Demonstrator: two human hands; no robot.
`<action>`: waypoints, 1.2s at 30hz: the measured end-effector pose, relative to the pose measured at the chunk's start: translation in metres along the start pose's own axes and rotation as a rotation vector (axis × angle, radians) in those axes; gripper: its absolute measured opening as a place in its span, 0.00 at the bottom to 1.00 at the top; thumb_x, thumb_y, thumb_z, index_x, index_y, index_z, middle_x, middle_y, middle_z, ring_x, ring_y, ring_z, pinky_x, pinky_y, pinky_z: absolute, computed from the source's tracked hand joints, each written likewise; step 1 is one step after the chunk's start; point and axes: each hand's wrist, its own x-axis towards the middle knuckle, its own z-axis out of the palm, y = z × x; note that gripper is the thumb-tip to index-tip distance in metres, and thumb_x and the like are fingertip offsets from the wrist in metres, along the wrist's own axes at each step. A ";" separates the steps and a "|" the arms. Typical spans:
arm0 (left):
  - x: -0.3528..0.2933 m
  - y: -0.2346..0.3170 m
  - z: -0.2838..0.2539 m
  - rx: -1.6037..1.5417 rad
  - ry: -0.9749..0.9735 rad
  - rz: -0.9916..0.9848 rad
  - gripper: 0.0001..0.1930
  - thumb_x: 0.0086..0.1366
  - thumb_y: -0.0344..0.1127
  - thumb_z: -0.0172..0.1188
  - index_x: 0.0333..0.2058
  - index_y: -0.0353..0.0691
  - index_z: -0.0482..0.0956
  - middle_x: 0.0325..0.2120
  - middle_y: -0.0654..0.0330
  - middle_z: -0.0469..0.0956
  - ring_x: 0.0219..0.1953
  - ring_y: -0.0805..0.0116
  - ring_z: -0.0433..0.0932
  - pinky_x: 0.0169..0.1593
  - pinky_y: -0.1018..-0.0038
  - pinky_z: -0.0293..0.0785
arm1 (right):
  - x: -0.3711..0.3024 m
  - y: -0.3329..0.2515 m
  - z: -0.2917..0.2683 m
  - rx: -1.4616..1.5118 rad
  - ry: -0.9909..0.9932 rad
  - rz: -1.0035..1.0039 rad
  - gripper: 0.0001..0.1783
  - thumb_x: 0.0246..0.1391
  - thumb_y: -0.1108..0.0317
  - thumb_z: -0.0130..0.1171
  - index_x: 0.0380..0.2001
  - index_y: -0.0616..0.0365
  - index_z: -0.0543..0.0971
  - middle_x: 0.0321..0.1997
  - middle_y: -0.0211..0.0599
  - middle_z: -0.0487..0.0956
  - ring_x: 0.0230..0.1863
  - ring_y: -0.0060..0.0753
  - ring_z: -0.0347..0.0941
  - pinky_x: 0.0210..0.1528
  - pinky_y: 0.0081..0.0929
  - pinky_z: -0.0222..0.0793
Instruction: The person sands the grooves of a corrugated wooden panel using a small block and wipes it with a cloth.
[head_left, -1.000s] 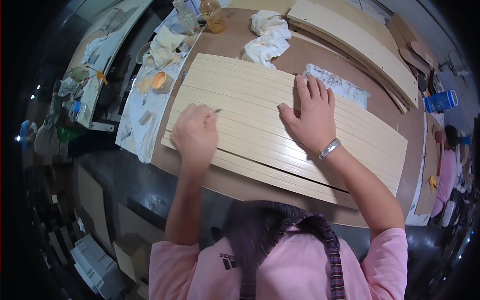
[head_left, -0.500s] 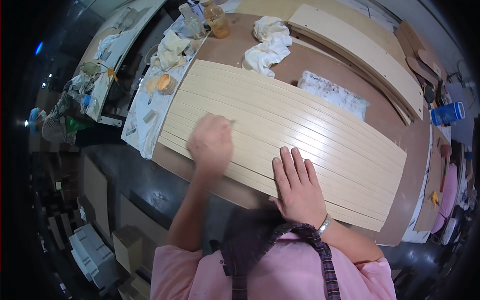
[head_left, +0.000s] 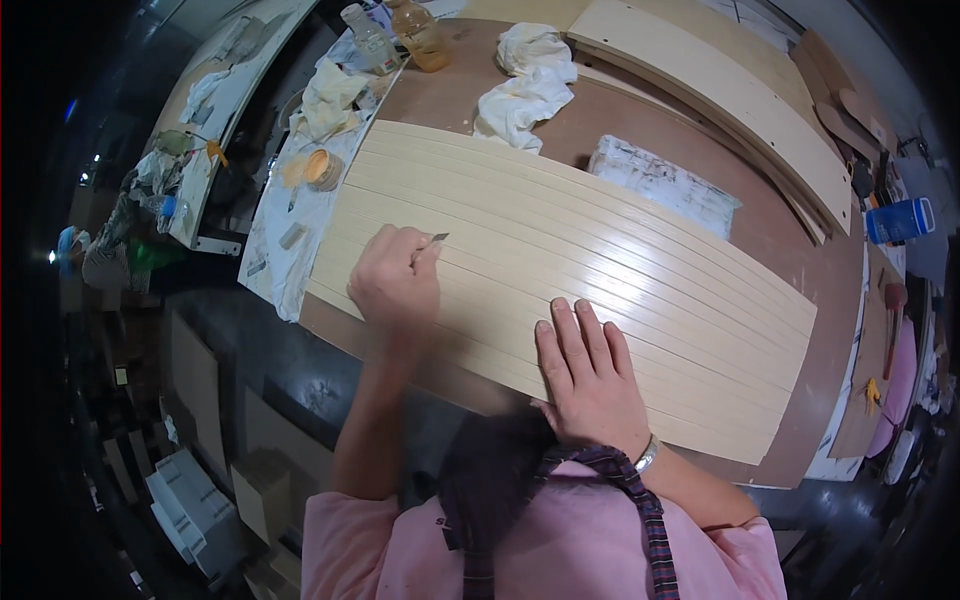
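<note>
A long pale wooden panel (head_left: 500, 190) with several parallel grooves along its length lies before me on a brown board. Over its left part, my left hand (head_left: 395, 275) is closed in a pinch. From its fingers pokes the dark, flat tip of a small blade (head_left: 440, 237), close to the panel's surface; the rest is hidden in the fist. My right hand (head_left: 595, 375), with a silver bangle at the wrist, rests flat on the panel's near edge, fingers stretched out.
Left of the panel stand an open tub of orange paste (head_left: 322, 170) and a small grey block (head_left: 293, 236). Crumpled white cloths (head_left: 525, 100), a paint-smeared white block (head_left: 660, 185) and bottles (head_left: 418, 35) lie beyond. Pale planks (head_left: 710, 95) sit at the far right.
My left hand has moved a little to the left over the panel, and the blade tip shows more sharply. My right hand stays pressed in the same place.
</note>
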 end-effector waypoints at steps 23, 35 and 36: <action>0.051 -0.094 -0.014 0.326 0.112 -0.058 0.03 0.59 0.32 0.63 0.29 0.41 0.80 0.27 0.56 0.78 0.30 0.51 0.78 0.34 0.59 0.73 | 0.001 0.001 -0.004 0.033 0.012 -0.005 0.47 0.43 0.55 0.71 0.65 0.61 0.67 0.75 0.51 0.60 0.74 0.54 0.56 0.71 0.51 0.57; 0.003 -0.097 -0.058 0.130 0.075 -0.148 0.03 0.55 0.27 0.65 0.27 0.37 0.79 0.25 0.53 0.75 0.29 0.51 0.77 0.34 0.62 0.73 | 0.000 -0.001 0.003 -0.001 -0.004 0.013 0.51 0.41 0.56 0.73 0.68 0.60 0.64 0.75 0.52 0.59 0.74 0.56 0.55 0.71 0.55 0.54; -0.003 -0.095 -0.055 0.138 0.083 -0.060 0.03 0.55 0.27 0.65 0.27 0.37 0.79 0.25 0.53 0.75 0.30 0.51 0.77 0.34 0.62 0.73 | -0.002 -0.001 0.005 0.016 -0.010 0.017 0.53 0.40 0.56 0.74 0.69 0.60 0.62 0.76 0.52 0.58 0.76 0.57 0.53 0.72 0.55 0.52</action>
